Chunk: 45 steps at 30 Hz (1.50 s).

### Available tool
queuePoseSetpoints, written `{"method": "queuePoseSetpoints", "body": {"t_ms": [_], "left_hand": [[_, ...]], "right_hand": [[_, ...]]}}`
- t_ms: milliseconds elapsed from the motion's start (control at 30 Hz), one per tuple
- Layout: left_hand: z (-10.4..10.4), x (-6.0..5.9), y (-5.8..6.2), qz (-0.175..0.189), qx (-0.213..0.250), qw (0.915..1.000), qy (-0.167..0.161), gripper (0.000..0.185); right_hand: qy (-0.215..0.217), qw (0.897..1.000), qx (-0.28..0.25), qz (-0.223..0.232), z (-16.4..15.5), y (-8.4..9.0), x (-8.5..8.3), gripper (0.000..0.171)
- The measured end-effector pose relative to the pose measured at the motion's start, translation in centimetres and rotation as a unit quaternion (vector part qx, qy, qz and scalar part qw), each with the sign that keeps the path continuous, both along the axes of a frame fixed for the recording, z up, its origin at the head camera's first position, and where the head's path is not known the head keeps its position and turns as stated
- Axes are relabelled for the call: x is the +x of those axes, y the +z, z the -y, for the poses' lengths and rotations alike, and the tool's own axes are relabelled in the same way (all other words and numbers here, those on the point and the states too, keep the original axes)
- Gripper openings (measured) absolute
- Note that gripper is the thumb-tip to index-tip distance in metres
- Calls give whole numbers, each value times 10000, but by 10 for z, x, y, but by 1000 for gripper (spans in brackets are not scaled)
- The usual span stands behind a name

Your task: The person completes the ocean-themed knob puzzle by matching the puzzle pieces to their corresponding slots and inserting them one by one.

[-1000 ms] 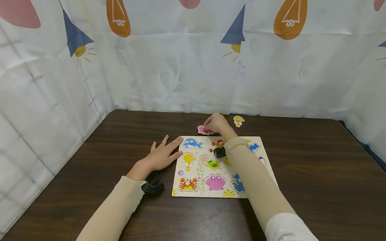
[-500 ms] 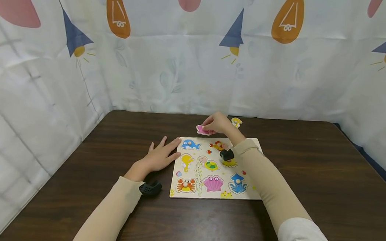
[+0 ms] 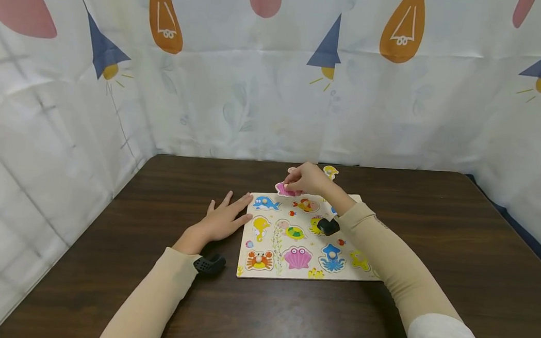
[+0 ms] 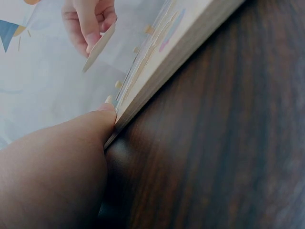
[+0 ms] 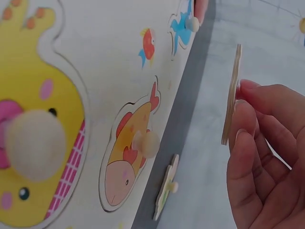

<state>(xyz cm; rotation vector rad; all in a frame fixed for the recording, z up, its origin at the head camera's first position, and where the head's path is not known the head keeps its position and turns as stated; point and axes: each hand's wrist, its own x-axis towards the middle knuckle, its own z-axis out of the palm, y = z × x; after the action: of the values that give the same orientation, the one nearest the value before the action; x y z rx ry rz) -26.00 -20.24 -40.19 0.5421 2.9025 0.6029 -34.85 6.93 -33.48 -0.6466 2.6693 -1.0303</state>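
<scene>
The right hand (image 3: 303,179) pinches a flat pink puzzle piece (image 3: 283,189) between its thumb and fingertips. The piece is off the worktop (image 3: 433,241), lifted a little, and it hangs right over the far edge of the puzzle board (image 3: 288,265). In the right wrist view the piece (image 5: 231,95) is seen edge-on, standing tall and thin beside the fingers (image 5: 259,143), with the board off to the left of it. In the left wrist view the same piece (image 4: 99,47) is tilted, with one end low and one end high.

The board lies toward the person from the piece. So the piece has the board just under and in front of it, on the near side. The right hand is the one that is close to the piece. The left hand (image 3: 223,220) is well apart from it.

The left hand lies flat on the worktop with its fingers straight and spread. It holds nothing. Its fingertips touch the left edge of the board, near the blue whale (image 3: 266,203).

On the board there are an orange fish (image 3: 306,205), a yellow seahorse (image 3: 260,226), a green turtle (image 3: 296,232), a red crab (image 3: 258,260), a pink shell (image 3: 297,257) and a blue octopus (image 3: 332,258).

One more small yellow piece (image 3: 330,171) lies on the worktop past the board, just behind the right hand.
</scene>
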Motion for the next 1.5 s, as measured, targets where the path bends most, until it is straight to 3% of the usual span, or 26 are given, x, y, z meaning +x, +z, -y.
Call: {"method": "queuePoseSetpoints", "body": {"t_ms": [600,1033,1267,1500], "left_hand": [[0,0,1,-28,-8,10000,-32,68],[1,-1,0,-30,11,10000,-34,69],[1,-2,-1,-35,-14,10000,-25,69],[1,-1,-1,-21,37,10000,-43,68]], "right_hand": [[743,9968,208,-198,-15,1,42,7],[1112,9931,209,-307,-34,-3,61,2],[1146,9932,173,-113,-38,-5,73,3],[1480,9885,90,-311,-43,-8,85,5]]}}
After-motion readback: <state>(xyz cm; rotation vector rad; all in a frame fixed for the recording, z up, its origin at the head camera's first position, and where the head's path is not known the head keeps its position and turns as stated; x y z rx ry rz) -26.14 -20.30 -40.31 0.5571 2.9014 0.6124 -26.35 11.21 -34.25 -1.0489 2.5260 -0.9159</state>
